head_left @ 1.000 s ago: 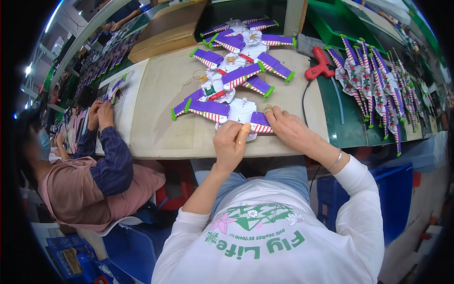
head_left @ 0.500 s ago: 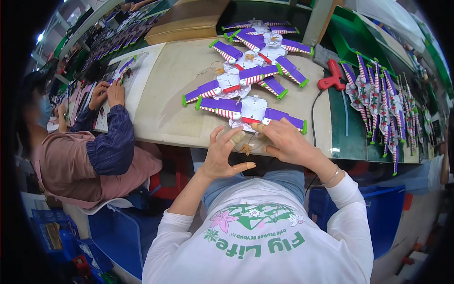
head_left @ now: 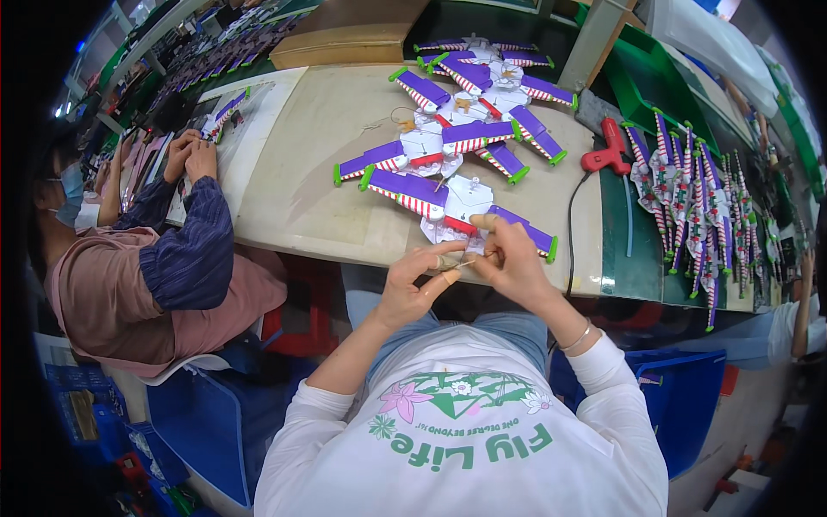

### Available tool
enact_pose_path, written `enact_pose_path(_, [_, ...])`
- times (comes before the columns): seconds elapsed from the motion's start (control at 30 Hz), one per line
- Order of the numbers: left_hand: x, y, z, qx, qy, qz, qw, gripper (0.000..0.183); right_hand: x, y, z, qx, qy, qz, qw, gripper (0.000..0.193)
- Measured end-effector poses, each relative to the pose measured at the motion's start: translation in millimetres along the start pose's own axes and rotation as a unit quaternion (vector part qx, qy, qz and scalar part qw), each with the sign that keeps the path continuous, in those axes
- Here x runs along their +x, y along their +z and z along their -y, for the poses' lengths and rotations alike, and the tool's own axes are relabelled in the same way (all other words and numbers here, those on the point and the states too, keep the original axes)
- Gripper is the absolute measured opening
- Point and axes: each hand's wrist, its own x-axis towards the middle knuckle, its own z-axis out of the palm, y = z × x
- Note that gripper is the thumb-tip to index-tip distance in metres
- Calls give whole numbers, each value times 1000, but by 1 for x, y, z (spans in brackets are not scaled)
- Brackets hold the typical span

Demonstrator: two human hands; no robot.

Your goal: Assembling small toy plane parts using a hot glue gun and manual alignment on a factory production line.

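At the table's near edge my left hand [head_left: 415, 283] and my right hand [head_left: 510, 265] meet fingertip to fingertip. Both are closed in a pinch on a thin cord [head_left: 466, 264], whose ends are hidden by the fingers. Tan finger covers sit on some of my fingertips. Just beyond them lies the nearest toy wing pack [head_left: 469, 200], with purple wings, green tips, red-and-white striped edges and a white middle. My right hand is right against its near side, partly covering the right wing. More wing packs [head_left: 424, 142] overlap in a pile behind it.
A red glue gun [head_left: 610, 153] with a black cable lies to the right. Beyond it stand a row of wing packs [head_left: 689, 198] and a green tray [head_left: 642, 73]. A cardboard box [head_left: 345, 34] sits at the back. A co-worker [head_left: 146, 267] handles a wing piece at left.
My left hand has closed from spread fingers into a pinch and moved right to meet my right hand. The nearest wing pack is slightly turned, and the tan piece by the edge is no longer visible.
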Motion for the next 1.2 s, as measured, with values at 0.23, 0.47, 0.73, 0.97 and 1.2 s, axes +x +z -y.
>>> enact_pose_path(0.23, [4,14,9,-148,-153,-39,976,12,-6,7,9,-37,-74,-65,994,54])
enact_pose_path(0.47, [3,17,15,-171,-178,-56,967,16,11,-10,1,109,25,12,994,22])
enact_pose_path(0.73, [-4,33,33,105,75,-162,978,48,21,-18,-7,249,142,110,952,14])
enact_pose_path(0.97, [2,35,30,214,116,-188,951,18,20,-13,-6,309,150,82,936,9])
enact_pose_path(1.2, [10,31,21,231,95,-176,952,21,23,8,-6,30,22,-77,996,12])
